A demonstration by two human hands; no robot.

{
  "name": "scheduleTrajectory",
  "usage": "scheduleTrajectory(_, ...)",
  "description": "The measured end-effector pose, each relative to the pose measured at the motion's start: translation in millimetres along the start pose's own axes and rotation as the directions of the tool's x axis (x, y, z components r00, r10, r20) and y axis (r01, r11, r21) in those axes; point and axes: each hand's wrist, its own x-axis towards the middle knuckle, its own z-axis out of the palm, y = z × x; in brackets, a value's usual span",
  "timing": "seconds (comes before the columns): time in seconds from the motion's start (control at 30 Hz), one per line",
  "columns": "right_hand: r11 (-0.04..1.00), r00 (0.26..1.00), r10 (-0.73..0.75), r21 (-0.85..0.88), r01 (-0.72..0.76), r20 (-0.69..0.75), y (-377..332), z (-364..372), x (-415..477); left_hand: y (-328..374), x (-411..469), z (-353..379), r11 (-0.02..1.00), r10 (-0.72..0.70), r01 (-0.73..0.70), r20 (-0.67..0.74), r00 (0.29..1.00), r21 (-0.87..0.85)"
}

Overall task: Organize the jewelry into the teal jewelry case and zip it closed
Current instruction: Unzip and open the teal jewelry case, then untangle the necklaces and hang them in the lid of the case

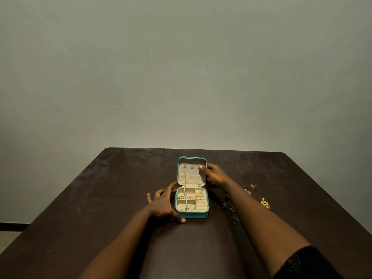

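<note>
The teal jewelry case [201,215] stands open in the middle of the dark table, its cream lid [191,179] upright. Gold chains and small gold pieces lie in its compartments, and one chain hangs from the lid. My left hand [164,206] lies against the case's left side, thumb at the front corner, fingers spread. My right hand [214,174] grips the right edge of the lid, thumb on the inner face. Loose jewelry lies right of the case: a gold ring [253,186], a gold flower earring [265,203] and several dark pieces [231,209].
The dark brown table [100,198] ends at a plain grey wall behind. Its left edge drops to a light floor at the lower left. My right forearm crosses above part of the loose jewelry.
</note>
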Motion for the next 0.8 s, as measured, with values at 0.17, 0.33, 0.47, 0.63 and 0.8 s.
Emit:
scheduleTrajectory(0.17,0.999,0.996,0.025,-0.023,-0.027,-0.088,10,9,17,-7,5,0,0.999,-0.032,0.032,0.015,0.999,-0.001)
scheduleTrajectory(0.33,0.998,0.986,0.055,-0.031,-0.061,-0.158,16,15,27,-1,1,0,1.0,-0.015,0.015,0.033,0.999,0.015)
scheduleTrajectory(0.47,0.997,0.98,0.062,-0.025,-0.068,-0.19,16,15,27,-6,8,-8,0.999,-0.038,0.037,0.122,0.992,0.01)
scheduleTrajectory(0.63,0.998,0.98,0.054,-0.014,-0.058,-0.19,14,13,29,-2,16,-26,0.918,-0.034,0.061,0.077,0.996,-0.393)
scheduleTrajectory(0.8,0.999,0.972,0.044,0.04,-0.036,-0.23,18,15,33,5,47,-28,0.93,-0.071,0.038,-0.077,0.995,-0.366)
